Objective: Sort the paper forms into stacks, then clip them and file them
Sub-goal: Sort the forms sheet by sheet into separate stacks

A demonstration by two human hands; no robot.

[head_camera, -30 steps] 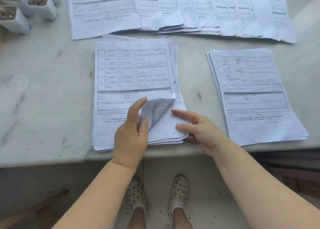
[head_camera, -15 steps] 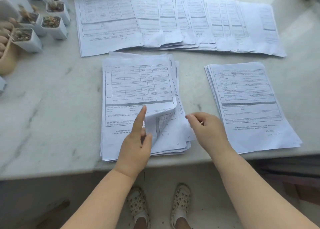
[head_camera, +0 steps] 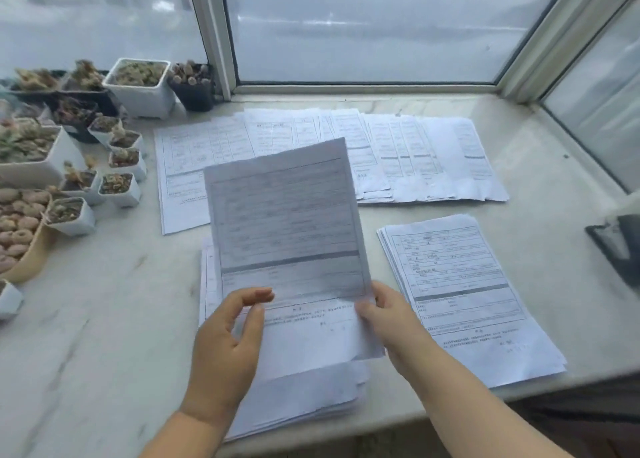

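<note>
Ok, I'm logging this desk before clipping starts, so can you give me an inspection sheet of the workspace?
Surface: pale marble sill, papers spread across it.
Job's things: one white printed form sheet lifted above the near middle stack; neat right stack; fanned far row of forms.
Clutter: small white square succulent pots at left; dark object at right edge, unclear what.
Grippers: left hand and right hand each hold the sheet's lower edge.
Cables: nothing seen.
Surroundings: window frame behind.
</note>
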